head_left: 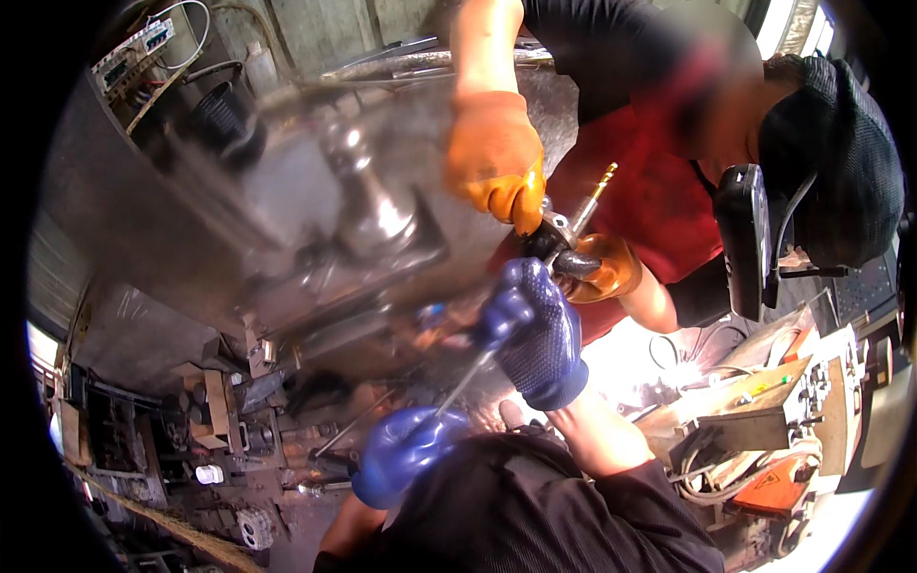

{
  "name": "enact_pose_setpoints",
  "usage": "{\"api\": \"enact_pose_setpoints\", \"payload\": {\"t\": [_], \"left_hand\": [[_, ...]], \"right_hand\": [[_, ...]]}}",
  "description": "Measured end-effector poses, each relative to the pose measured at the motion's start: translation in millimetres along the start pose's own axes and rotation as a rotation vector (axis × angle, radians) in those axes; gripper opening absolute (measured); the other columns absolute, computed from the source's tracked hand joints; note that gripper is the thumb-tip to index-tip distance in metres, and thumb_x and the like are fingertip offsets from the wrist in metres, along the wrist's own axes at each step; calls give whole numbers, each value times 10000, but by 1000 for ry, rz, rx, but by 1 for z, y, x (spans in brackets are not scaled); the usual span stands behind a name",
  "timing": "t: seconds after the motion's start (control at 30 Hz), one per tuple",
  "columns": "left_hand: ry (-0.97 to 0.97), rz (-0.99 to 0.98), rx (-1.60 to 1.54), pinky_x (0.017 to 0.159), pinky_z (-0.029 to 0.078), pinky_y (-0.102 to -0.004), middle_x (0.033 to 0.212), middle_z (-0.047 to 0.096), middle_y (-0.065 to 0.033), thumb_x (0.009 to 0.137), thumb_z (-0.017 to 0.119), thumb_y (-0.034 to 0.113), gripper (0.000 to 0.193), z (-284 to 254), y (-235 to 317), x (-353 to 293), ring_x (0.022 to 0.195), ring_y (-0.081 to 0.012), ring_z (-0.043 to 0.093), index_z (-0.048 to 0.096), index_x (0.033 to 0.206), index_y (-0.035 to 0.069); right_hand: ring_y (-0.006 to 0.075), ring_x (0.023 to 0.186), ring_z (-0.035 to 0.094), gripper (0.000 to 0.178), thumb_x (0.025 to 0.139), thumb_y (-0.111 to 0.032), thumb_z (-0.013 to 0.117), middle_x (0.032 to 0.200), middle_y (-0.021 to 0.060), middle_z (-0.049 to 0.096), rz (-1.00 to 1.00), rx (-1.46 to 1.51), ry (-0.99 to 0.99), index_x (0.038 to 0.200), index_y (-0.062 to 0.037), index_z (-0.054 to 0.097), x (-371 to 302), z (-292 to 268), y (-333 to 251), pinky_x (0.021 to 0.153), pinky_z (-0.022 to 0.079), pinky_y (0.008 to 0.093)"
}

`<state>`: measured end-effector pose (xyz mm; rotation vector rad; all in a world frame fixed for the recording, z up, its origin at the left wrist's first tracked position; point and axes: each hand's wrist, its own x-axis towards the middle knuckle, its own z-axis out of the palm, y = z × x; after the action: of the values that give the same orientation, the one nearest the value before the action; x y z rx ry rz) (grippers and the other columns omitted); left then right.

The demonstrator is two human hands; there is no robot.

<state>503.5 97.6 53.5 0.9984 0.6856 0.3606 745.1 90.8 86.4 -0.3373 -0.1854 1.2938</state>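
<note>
A thin metal rod [465, 384] slants between my two blue-gloved hands. My right hand [540, 334] is closed round its upper end, bent at the wrist. My left hand [411, 456], blurred, curls at the lower end; its grip is partly hidden. Just beyond my right hand, a co-worker's orange-gloved hands [497, 158] hold a dark metal piece with a rounded end [576, 264]. A gold-coloured drill bit [604, 181] on a grey shank sticks up from that piece. Whether my right glove touches the piece, I cannot tell.
A metal bench [349, 277] with a shiny rounded metal part [377, 196] stands far left, blurred. The co-worker leans in from the right. Lower left lie several loose metal parts [253, 525]. At right stand a machine box [750, 425] and coiled cable [702, 492] beside bright glare.
</note>
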Motion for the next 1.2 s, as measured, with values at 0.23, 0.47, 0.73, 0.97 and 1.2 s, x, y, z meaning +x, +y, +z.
{"api": "enact_pose_setpoints", "payload": {"t": [0.23,0.47,0.73,0.97,1.2], "left_hand": [[109,225,453,962,544,-344,1248,650,-148,924,636,-23,410,11,2,-2,1107,-225,646,547,1323,-50],[106,283,451,907,552,-301,1237,658,-123,923,650,-13,406,1,3,1,1013,-173,658,565,1320,-37],[192,65,45,712,508,-244,1031,719,-57,1029,559,200,278,6,-6,13,780,-79,603,697,1141,-14],[151,-29,-98,702,553,-273,990,708,-49,1020,556,152,267,2,-25,28,674,-50,574,651,1185,-35],[75,-27,-182,699,580,-293,1019,714,-98,993,576,115,284,-6,-33,36,704,-93,628,626,1200,-73]], "right_hand": [[143,579,458,297,1057,-413,478,626,-59,392,36,71,-13,997,-132,554,9,-11,-3,572,429,328],[146,582,481,302,1057,-400,477,633,-52,421,51,46,54,982,-120,561,17,-10,3,592,470,349],[247,689,565,328,1059,-393,467,713,23,521,54,-6,106,1045,-86,583,20,-28,7,651,508,378],[284,704,580,345,1064,-371,458,745,75,537,11,-116,137,1057,-39,550,24,-53,6,663,512,398],[295,684,575,323,1049,-342,506,724,86,536,-19,-122,212,1039,-22,550,21,-59,2,651,500,413]]}}
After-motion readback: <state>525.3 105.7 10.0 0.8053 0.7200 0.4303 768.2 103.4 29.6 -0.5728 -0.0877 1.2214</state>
